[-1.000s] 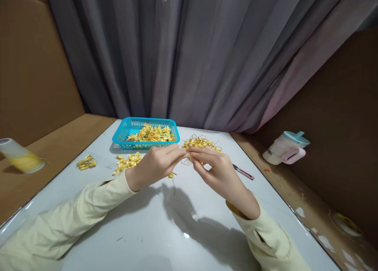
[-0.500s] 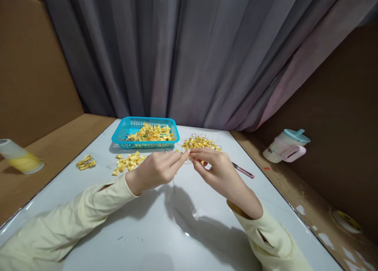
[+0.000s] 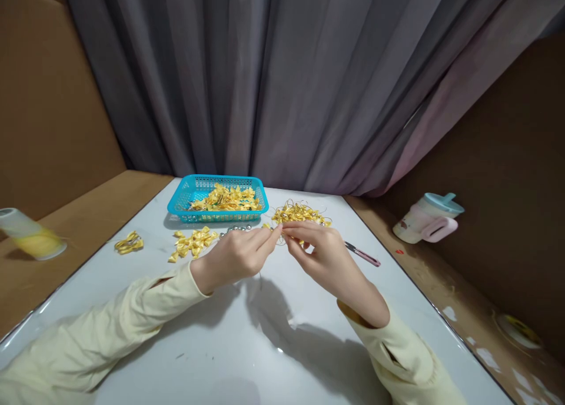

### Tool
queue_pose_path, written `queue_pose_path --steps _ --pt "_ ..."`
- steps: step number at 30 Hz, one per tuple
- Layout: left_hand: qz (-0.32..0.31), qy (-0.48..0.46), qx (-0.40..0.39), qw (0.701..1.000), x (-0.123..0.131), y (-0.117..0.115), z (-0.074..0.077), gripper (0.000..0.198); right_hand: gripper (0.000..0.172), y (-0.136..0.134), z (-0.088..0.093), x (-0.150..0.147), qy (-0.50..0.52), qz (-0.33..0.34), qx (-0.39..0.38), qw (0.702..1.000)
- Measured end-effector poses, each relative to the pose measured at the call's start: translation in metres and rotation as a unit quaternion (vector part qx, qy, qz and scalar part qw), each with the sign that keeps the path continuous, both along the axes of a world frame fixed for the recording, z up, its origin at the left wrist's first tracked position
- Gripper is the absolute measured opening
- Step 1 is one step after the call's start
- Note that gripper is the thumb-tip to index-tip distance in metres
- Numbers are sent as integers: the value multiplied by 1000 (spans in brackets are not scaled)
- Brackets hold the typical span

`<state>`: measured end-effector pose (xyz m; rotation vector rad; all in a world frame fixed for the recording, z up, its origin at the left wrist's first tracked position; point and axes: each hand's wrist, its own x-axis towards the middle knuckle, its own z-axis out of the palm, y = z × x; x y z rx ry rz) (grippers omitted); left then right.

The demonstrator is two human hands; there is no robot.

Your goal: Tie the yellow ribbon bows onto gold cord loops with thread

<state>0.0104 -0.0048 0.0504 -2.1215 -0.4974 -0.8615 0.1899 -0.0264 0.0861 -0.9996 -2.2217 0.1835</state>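
Above the middle of the white table, my left hand (image 3: 241,253) and my right hand (image 3: 324,252) meet at the fingertips, both closed in a pinch. A thin cord (image 3: 260,280) hangs below my left hand; whatever else sits between the fingers is too small and hidden to make out. Just behind my right hand lies a heap of yellow bows with thin loops (image 3: 300,212). Loose yellow ribbon bows (image 3: 193,243) are spread to the left of my left hand. Partly behind that hand are small silvery beads (image 3: 238,228).
A blue mesh basket (image 3: 173,208) of yellow ribbon pieces stands at the back. To the left lie a yellow bundle (image 3: 129,243) and a spool of yellow ribbon (image 3: 37,240). Pink-handled scissors or snips (image 3: 366,255) lie right, near a lidded cup (image 3: 424,219).
Both hands have shifted very slightly, still touching at the fingertips. More of the silvery beads shows behind my left hand.
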Motion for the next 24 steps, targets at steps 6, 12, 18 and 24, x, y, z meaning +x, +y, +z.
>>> queue_pose_path --steps 6,12,18,24 --pt "-11 -45 -47 998 3 -1 -1 17 24 -1 -5 -3 -11 -45 -45 998" --pt "-88 -167 -250 950 7 -2 -2 19 23 0 -1 -2 -13 -67 -107 992" --pt "-91 -280 -493 819 7 -7 12 15 22 -1 3 -1 -8 -87 -131 988" --pt "-104 -331 -646 680 5 -5 23 15 22 -2 5 0 -14 -88 -163 983"
